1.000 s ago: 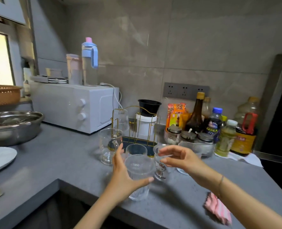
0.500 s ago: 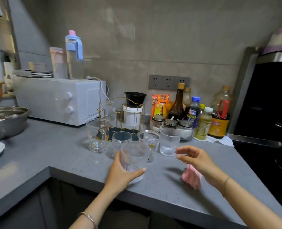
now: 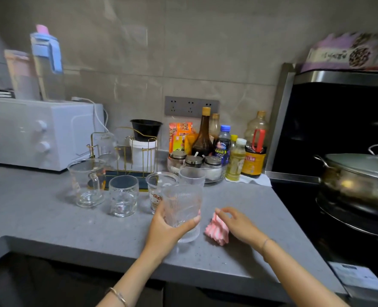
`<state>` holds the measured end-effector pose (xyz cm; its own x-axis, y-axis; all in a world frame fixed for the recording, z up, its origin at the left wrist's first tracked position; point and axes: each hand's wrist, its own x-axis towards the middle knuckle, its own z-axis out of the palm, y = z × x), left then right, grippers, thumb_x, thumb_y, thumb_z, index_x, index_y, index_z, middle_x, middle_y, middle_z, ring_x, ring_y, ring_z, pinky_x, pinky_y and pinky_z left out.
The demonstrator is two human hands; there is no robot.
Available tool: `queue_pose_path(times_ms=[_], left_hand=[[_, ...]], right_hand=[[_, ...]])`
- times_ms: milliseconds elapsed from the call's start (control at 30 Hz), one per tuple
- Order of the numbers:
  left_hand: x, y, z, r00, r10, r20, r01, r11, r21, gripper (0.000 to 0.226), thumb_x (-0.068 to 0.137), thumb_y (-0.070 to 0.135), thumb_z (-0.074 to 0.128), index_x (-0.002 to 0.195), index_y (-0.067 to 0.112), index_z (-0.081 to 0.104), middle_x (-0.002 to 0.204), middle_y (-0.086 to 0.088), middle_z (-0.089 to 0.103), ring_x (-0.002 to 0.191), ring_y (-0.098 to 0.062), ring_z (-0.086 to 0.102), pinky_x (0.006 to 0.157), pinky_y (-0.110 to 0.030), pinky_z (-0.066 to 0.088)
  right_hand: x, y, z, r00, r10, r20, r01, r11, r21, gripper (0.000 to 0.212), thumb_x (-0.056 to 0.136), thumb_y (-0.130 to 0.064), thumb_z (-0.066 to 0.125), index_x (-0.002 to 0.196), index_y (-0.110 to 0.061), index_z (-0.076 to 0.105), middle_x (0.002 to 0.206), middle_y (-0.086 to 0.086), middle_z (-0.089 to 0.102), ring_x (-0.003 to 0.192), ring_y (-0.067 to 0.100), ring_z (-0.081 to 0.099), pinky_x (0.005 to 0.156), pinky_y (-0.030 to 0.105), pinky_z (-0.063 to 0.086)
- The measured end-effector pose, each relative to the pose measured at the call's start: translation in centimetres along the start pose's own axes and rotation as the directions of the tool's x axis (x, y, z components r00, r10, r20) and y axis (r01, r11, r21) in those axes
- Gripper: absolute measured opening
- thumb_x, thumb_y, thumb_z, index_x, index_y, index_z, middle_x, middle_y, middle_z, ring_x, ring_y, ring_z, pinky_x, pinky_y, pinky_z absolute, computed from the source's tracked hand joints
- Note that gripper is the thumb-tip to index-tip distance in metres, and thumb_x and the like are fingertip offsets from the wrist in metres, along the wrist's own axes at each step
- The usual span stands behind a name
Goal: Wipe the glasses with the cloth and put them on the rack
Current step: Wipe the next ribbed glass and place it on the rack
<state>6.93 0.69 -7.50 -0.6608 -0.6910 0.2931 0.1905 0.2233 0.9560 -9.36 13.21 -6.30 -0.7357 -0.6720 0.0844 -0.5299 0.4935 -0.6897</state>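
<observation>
Your left hand [image 3: 163, 229] grips the ribbed glass [image 3: 182, 209] near the front edge of the grey worktop [image 3: 50, 218], thumb across its near side and fingers [image 3: 159, 210] curled round the far side; the glass is upright, and you cannot tell whether its base rests on the worktop or is just off it. Just to its right lies the pink striped cloth [image 3: 217, 231], bunched up on the worktop. Your right hand [image 3: 239, 224] is over the cloth with its fingers loose and slightly spread, holding nothing; the fingertips are at the cloth's far edge, but contact is unclear. Behind the ribbed glass stand a cartoon-cat cup [image 3: 156, 197] and a frosted cup [image 3: 191, 177], with a short tumbler [image 3: 123, 196] and a handled glass mug [image 3: 87, 182] further left. The gold wire rack [image 3: 126, 151] stands behind them, near the white microwave [image 3: 39, 134], with one glass [image 3: 107, 145] hung upside down on it.
</observation>
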Motion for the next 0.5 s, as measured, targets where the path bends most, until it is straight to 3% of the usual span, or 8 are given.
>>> queue_pose_path(times_ms=[33, 100, 200, 300, 400, 500], left_hand=[[-0.1, 0.0, 0.1, 1.000, -0.001, 0.000, 0.001, 1.000, -0.002, 0.065, 0.053, 0.028, 0.091, 0.109, 0.030, 0.057, 0.107, 0.011, 0.069, 0.098, -0.001, 0.066, 0.075, -0.009, 0.050], [-0.3, 0.0, 0.0, 1.000, 0.000, -0.002, 0.000, 1.000, -0.005, 0.060, 0.056, 0.025, 0.088, 0.108, 0.032, 0.058, 0.106, 0.013, 0.069, 0.095, 0.003, 0.066, 0.071, -0.007, 0.049], [-0.5, 0.2, -0.1, 0.999, -0.035, -0.004, 0.035, 0.999, -0.027, 0.050, 0.066, 0.016, 0.087, 0.105, 0.030, 0.059, 0.102, 0.014, 0.068, 0.085, 0.014, 0.064, 0.067, -0.003, 0.047], [-0.7, 0.5, -0.1, 0.996, -0.091, 0.000, 0.091, 0.994, -0.064, 0.065, 0.053, 0.040, 0.091, 0.109, 0.028, 0.060, 0.104, 0.011, 0.067, 0.095, 0.003, 0.065, 0.070, -0.009, 0.047], [-0.8, 0.6, -0.1, 0.990, -0.138, 0.014, 0.138, 0.989, -0.050, 0.080, 0.045, 0.051, 0.091, 0.115, 0.029, 0.058, 0.107, 0.010, 0.066, 0.104, -0.006, 0.062, 0.073, -0.013, 0.045], [-1.2, 1.2, 0.0, 0.986, -0.159, 0.055, 0.161, 0.986, -0.031, 0.084, 0.037, 0.058, 0.082, 0.112, 0.031, 0.058, 0.108, 0.011, 0.069, 0.101, 0.000, 0.064, 0.073, -0.012, 0.045]], right_hand=[[0.2, 0.1, -0.1, 1.000, 0.022, 0.012, -0.022, 0.999, -0.023, 0.041, 0.097, -0.045, 0.044, 0.110, -0.011, 0.061, 0.106, 0.003, 0.061, 0.090, 0.012, 0.051, 0.076, 0.023, 0.034], [0.4, 0.3, -0.3, 0.999, 0.047, 0.022, -0.046, 0.999, -0.023, 0.037, 0.096, -0.044, 0.048, 0.098, -0.009, 0.060, 0.089, 0.001, 0.059, 0.079, 0.011, 0.051, 0.068, 0.023, 0.035], [0.6, 0.4, -0.4, 0.995, 0.103, 0.013, -0.103, 0.983, 0.153, 0.033, 0.092, -0.044, 0.054, 0.081, -0.014, 0.049, 0.067, 0.000, 0.051, 0.062, 0.011, 0.047, 0.051, 0.019, 0.037], [0.5, 0.7, -0.6, 0.987, 0.155, -0.030, -0.143, 0.960, 0.242, 0.038, 0.090, -0.034, 0.061, 0.066, -0.016, 0.039, 0.062, 0.002, 0.046, 0.056, 0.012, 0.043, 0.044, 0.014, 0.035], [0.2, 1.2, -0.9, 0.988, 0.151, 0.010, -0.150, 0.966, 0.211, 0.031, 0.081, -0.007, 0.068, 0.074, -0.016, 0.039, 0.070, 0.002, 0.045, 0.058, 0.010, 0.040, 0.042, 0.012, 0.032], [0.0, 1.5, -1.2, 0.977, 0.207, 0.044, -0.203, 0.859, 0.471, 0.035, 0.075, 0.009, 0.067, 0.096, -0.012, 0.048, 0.081, 0.008, 0.048, 0.067, 0.015, 0.046, 0.053, 0.018, 0.038]])
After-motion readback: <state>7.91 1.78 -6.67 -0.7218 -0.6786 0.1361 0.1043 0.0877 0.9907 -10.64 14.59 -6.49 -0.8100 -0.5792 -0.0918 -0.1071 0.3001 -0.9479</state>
